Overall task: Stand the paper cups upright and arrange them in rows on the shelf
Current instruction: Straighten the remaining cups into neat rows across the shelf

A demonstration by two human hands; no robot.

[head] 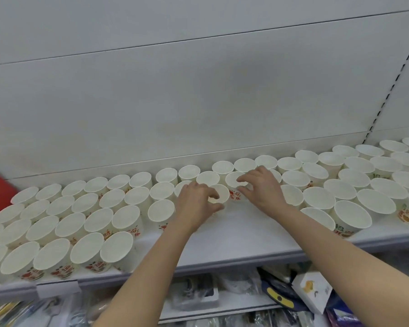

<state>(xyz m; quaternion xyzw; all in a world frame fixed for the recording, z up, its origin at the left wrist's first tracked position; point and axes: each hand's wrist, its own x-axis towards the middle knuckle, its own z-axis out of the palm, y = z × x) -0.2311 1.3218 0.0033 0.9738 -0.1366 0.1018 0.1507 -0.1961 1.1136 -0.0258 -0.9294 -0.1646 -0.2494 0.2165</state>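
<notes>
Nearest to where the person stands, the front strip of the shelf [234, 234] lies bare beneath both forearms, a gap between two blocks of upright paper cups: it looks like the stretch yet to be filled. To the outside of the left hand [195, 204] the left block of cups [64, 223] stands mouth-up in tidy lines running back to the wall, and beyond the right hand [261, 187] the right block of cups [354, 197] does the same, rims nearly touching so the rows pack tight. The left hand curls its thumb and fingers round the rim of one cup [220, 194], grasping it from above, probably because the thin wall would dent if squeezed at the side. Just past it the right hand pinches the rim of a second cup [234, 180], thumb on the near edge and fingertips on the far edge, seemingly to nudge it into line with its neighbours. Behind both hands the back row of cups [222, 167] sits against the white back panel [198, 102], which serves as a straight edge for the rows.
</notes>
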